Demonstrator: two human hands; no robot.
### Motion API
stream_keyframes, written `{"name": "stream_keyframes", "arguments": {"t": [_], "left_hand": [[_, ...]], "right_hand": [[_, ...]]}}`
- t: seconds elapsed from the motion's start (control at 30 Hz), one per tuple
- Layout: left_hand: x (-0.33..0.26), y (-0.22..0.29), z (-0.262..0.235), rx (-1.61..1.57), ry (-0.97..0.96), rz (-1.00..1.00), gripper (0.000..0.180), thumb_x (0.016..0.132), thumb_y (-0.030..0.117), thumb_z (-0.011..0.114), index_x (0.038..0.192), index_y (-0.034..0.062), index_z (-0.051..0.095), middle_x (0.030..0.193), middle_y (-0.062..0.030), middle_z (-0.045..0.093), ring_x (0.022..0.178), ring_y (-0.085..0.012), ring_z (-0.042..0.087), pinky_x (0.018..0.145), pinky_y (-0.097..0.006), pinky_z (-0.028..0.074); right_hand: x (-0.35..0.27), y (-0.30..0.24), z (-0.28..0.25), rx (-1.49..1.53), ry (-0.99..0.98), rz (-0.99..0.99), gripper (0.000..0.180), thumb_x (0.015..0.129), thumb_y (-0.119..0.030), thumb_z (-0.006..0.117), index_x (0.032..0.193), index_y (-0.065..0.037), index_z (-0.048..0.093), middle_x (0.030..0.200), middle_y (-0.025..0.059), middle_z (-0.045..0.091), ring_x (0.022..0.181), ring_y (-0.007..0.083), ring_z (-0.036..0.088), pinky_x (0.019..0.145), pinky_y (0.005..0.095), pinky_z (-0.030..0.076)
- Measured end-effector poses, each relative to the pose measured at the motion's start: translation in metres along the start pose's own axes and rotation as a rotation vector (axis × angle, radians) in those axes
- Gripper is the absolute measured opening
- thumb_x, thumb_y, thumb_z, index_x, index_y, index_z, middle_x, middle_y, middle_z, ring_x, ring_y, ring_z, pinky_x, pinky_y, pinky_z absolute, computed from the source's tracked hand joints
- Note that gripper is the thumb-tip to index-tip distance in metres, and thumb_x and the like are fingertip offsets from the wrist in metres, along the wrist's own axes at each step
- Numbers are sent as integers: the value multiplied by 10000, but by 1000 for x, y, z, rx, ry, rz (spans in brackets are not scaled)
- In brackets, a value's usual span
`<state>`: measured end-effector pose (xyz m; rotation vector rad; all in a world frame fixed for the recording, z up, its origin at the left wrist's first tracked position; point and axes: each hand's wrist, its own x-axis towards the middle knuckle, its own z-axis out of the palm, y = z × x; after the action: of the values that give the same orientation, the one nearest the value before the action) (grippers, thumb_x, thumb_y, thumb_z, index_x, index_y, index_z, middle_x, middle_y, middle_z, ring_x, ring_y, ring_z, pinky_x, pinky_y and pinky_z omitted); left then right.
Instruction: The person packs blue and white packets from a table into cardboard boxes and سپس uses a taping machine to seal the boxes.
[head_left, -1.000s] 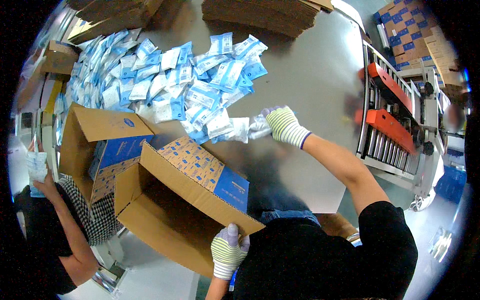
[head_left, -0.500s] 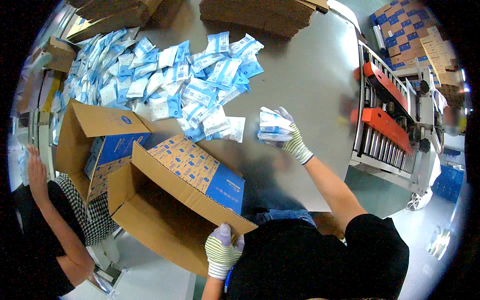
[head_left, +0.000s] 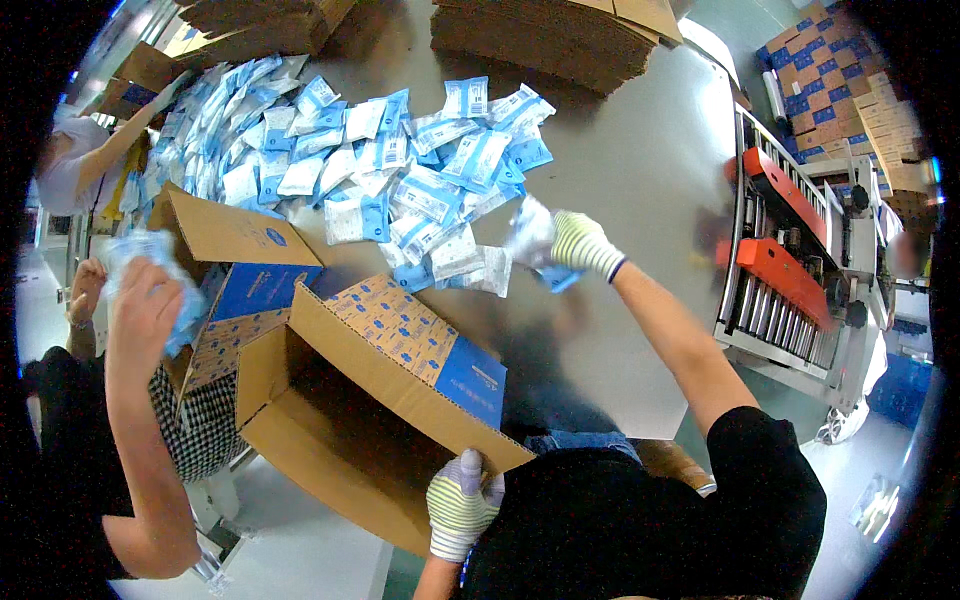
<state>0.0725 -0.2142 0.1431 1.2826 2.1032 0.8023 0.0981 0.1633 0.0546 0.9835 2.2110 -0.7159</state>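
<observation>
My left hand, in a striped knit glove, grips the near rim of an open cardboard box. The box lies tilted at the table edge, its dark inside facing me. Out over the table, my right hand, gloved the same way, is closed on white-and-blue packets, smeared by motion. The blue end of one packet shows below the fingers. How many it holds I cannot tell. Just left of it spreads a large heap of similar packets on the metal table.
A second open box stands left of mine. There a co-worker's hand holds blurred blue packets. Flattened cardboard is stacked at the far edge. A roller machine with orange-red guards stands right; stacked cartons lie beyond.
My right hand has turned over and moved slightly toward the heap, the packets now blurred. My left hand keeps its grip. The co-worker's hands have come up beside the second box with packets.
</observation>
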Motion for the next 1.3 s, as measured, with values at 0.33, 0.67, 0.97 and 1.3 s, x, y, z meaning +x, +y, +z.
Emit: {"name": "stream_keyframes", "arguments": {"t": [0.33,0.67,0.97,1.3], "left_hand": [[15,15,-5,-2,22,119,761,700,29,669,1303,86,208,661,-102,545,541,-309,537,457,-405,428],[4,16,-5,6,115,14,416,715,71,690,1021,23,412,656,-138,552,553,-347,552,471,-415,435],[18,33,5,205,-110,226,536,796,89,563,1276,-25,354,740,-130,553,652,-311,566,562,-402,480],[11,44,50,176,-134,198,504,880,121,398,1378,137,322,934,-245,573,846,-393,574,776,-452,480]], "right_hand": [[213,-46,7,1035,611,243,558,773,-356,630,1213,-32,513,1141,158,594,955,246,610,810,341,488],[28,-10,-9,188,319,-206,461,792,-402,539,1035,-13,589,1027,235,612,994,383,570,859,411,455],[2,153,127,-244,506,-537,501,710,-421,659,1104,-118,597,1095,126,619,1006,260,589,903,351,450],[-215,-153,-43,-138,40,-947,621,574,-300,745,1118,-74,548,939,126,634,874,298,615,777,390,493]]}}
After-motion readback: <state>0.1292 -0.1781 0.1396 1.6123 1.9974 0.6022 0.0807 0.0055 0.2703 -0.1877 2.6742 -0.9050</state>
